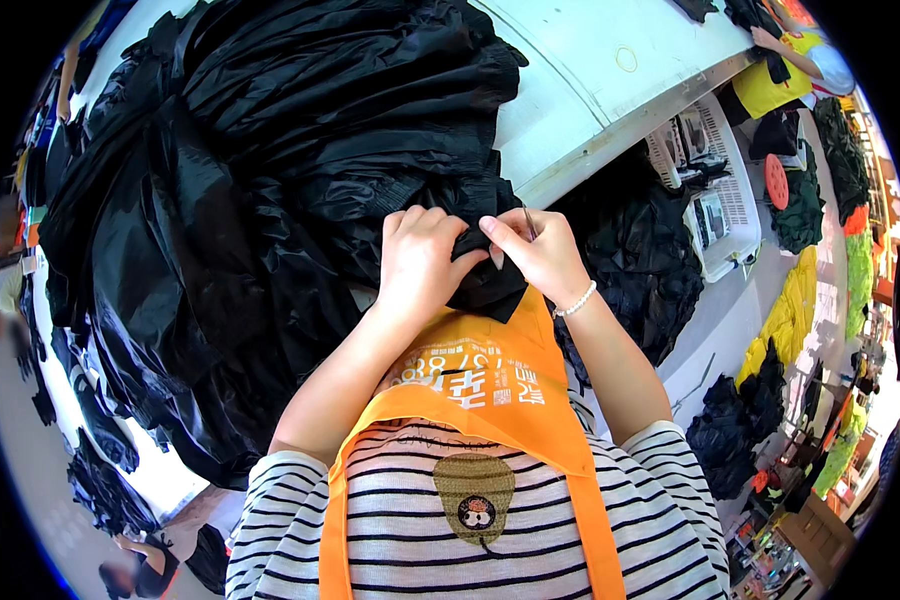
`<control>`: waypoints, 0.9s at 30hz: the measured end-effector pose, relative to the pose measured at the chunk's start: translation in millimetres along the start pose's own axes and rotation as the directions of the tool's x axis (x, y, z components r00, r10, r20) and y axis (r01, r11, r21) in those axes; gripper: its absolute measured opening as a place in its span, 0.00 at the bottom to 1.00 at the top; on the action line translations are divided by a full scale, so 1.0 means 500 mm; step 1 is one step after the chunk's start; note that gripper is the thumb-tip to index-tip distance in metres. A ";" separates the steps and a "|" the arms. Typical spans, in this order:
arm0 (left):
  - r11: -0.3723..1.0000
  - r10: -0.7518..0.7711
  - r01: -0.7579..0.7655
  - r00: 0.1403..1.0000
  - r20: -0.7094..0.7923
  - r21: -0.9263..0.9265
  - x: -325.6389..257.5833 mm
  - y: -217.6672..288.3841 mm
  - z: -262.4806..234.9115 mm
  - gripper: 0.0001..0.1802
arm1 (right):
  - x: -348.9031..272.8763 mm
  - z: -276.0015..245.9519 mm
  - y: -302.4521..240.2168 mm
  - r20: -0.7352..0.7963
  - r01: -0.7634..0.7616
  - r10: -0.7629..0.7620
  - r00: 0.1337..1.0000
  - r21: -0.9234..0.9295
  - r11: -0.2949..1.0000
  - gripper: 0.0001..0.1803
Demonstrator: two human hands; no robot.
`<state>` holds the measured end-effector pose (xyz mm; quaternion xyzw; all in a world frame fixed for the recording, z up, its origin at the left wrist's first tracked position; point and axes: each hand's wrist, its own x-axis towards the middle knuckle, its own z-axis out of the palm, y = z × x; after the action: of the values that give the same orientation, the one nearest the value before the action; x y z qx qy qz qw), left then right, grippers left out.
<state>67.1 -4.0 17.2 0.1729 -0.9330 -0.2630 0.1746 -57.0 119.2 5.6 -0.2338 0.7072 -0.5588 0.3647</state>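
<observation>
Left hand (pixel 420 258) pinching gathered black fabric (pixel 488 288), right hand (pixel 548 250) fingers closed on its edge, slim tool (pixel 530 224) among them.

A heap of black fabric (pixel 300 120) is filling the left and far left, bulging in deep folds and blocking any low pass beside the left hand (pixel 422 255); to the far right, the white table top (pixel 590 70) is lying bare, offering room over its surface; dark cloth (pixel 645 280) is crowding the space right of the right hand (pixel 542 245); farther right, a white basket (pixel 740 215) is standing in the way; the orange apron (pixel 470 352) is closing the near side
</observation>
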 end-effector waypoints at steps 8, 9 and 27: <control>0.779 0.023 0.051 0.994 0.110 -0.625 0.024 -0.056 -0.012 0.26 | 0.017 -0.004 -0.072 0.275 -0.496 0.412 0.869 0.484 0.722 0.19; 0.791 0.034 0.038 0.994 0.106 -0.610 0.025 -0.059 -0.017 0.24 | 0.017 -0.002 -0.075 0.275 -0.504 0.423 0.863 0.506 0.700 0.18; 0.855 0.049 -0.007 0.997 0.068 -0.518 0.039 -0.076 -0.007 0.07 | 0.070 0.004 -0.097 0.195 0.065 -0.018 0.981 -0.238 0.969 0.06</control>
<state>60.0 -44.2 3.5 0.0956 -0.8365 -0.5081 0.1818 -80.7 79.3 42.9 -0.3440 0.7269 -0.4505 0.3876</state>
